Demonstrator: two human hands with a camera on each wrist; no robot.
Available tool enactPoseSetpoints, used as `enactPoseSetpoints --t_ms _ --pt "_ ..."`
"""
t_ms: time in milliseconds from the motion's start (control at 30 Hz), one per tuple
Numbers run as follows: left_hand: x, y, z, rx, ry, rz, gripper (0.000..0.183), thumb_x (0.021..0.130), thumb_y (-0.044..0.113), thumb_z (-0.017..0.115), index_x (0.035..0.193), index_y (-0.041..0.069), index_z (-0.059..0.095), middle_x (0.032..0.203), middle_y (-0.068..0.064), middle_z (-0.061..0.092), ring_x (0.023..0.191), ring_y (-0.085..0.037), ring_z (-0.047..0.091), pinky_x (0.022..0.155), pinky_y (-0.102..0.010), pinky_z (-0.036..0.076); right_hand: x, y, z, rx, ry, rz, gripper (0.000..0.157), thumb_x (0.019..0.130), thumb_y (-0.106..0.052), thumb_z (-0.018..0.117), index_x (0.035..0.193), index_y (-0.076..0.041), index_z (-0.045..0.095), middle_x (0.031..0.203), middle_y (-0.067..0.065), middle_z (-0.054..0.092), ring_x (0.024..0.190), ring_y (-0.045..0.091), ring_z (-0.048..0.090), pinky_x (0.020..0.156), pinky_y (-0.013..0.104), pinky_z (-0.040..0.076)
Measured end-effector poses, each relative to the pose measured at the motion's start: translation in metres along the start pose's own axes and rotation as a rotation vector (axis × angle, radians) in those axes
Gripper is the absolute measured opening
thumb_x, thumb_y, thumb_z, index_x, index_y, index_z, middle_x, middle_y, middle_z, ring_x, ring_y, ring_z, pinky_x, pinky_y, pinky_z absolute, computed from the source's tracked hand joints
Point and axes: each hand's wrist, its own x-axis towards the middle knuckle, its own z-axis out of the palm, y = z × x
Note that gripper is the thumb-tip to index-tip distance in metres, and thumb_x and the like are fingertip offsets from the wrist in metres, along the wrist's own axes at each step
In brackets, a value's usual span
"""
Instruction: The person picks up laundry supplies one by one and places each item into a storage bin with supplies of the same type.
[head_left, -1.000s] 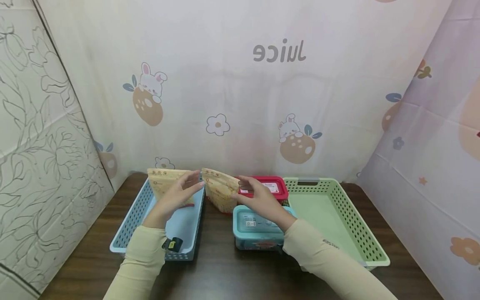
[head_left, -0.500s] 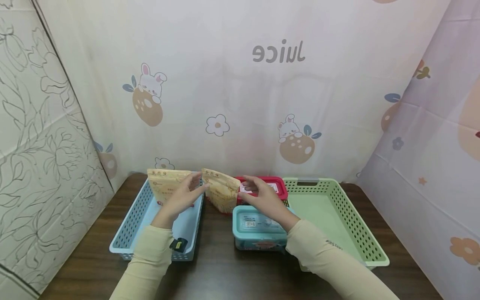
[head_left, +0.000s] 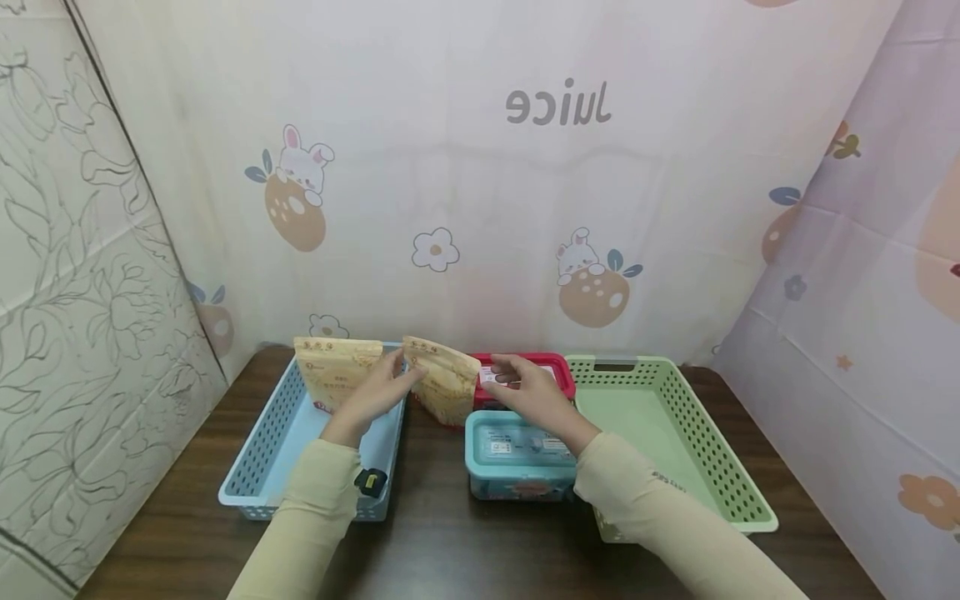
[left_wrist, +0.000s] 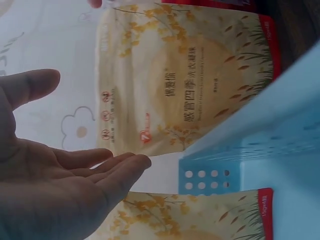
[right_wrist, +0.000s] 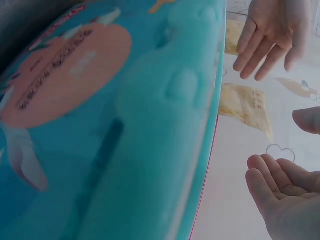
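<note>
A cream laundry-capsule pouch (head_left: 442,390) with a red base stands on the table between my hands. My left hand (head_left: 381,390) is at its left side, fingers extended and thumb apart. In the left wrist view the fingertips (left_wrist: 135,162) lie close to the pouch's (left_wrist: 200,80) top corner; contact cannot be told. My right hand (head_left: 531,393) hovers at the pouch's right side, before a red lidded box (head_left: 564,371), thumb and fingers spread with nothing between them. A second cream pouch (head_left: 330,375) stands upright in the blue basket (head_left: 255,454), partly behind the left hand.
A teal lidded box (head_left: 517,467) stands on the dark table (head_left: 435,542), below the right hand. To its right is a pale green basket (head_left: 720,450), partly covered by the right sleeve. A printed curtain (head_left: 480,192) hangs behind the table.
My left hand has moved right, away from the pouch in the blue basket and toward the middle pouch. My right hand has shifted slightly right. The pouches and boxes stay put.
</note>
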Motion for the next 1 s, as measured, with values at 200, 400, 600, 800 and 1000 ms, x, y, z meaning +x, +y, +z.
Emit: enactPoseSetpoints --t_ms 200,400,600,800,1000 --pt "0.007 -0.002 0.004 -0.022 -0.002 0.012 0.054 0.103 0.035 0.054 0.140 -0.001 0.040 0.161 -0.026 0.018 0.146 -0.048 0.018 0.112 -0.066 0.024 0.005 0.003 -0.002 -0.030 -0.017 -0.001 0.052 0.094 -0.027 0.073 0.138 -0.005 0.058 0.129 0.011 0.064 0.114 0.027 0.063 0.092 0.043 0.055" --pt "0.011 -0.002 0.006 -0.030 -0.012 0.003 0.058 0.103 0.035 0.052 0.148 0.002 0.036 0.162 -0.027 0.014 0.146 -0.050 0.015 0.109 -0.071 0.023 0.011 0.005 0.001 -0.046 -0.065 0.008 0.047 0.094 -0.028 0.073 0.133 -0.004 0.062 0.118 0.008 0.069 0.110 0.024 0.065 0.089 0.040 0.057" --pt "0.015 -0.002 0.005 -0.013 -0.018 -0.065 0.053 0.102 0.038 0.053 0.141 0.005 0.041 0.158 -0.029 0.023 0.139 -0.051 0.029 0.098 -0.073 0.037 0.016 0.005 0.004 -0.065 -0.087 0.011 0.042 0.094 -0.029 0.073 0.129 -0.007 0.066 0.113 0.004 0.070 0.106 0.021 0.066 0.087 0.037 0.057" --pt "0.018 -0.001 0.002 0.002 -0.024 -0.107 0.060 0.101 0.038 0.055 0.147 0.005 0.037 0.153 -0.030 0.031 0.135 -0.052 0.036 0.095 -0.073 0.039 0.017 0.003 0.005 -0.067 -0.114 -0.001 0.038 0.095 -0.026 0.072 0.125 -0.005 0.068 0.109 0.003 0.071 0.103 0.020 0.066 0.086 0.037 0.057" --pt "0.021 0.002 0.004 0.030 -0.021 -0.157 0.058 0.100 0.037 0.057 0.144 0.004 0.039 0.153 -0.029 0.032 0.135 -0.053 0.035 0.095 -0.076 0.038 0.022 0.000 0.001 -0.118 -0.141 0.007 0.037 0.095 -0.029 0.071 0.124 -0.007 0.069 0.114 0.004 0.070 0.107 0.022 0.065 0.089 0.040 0.056"
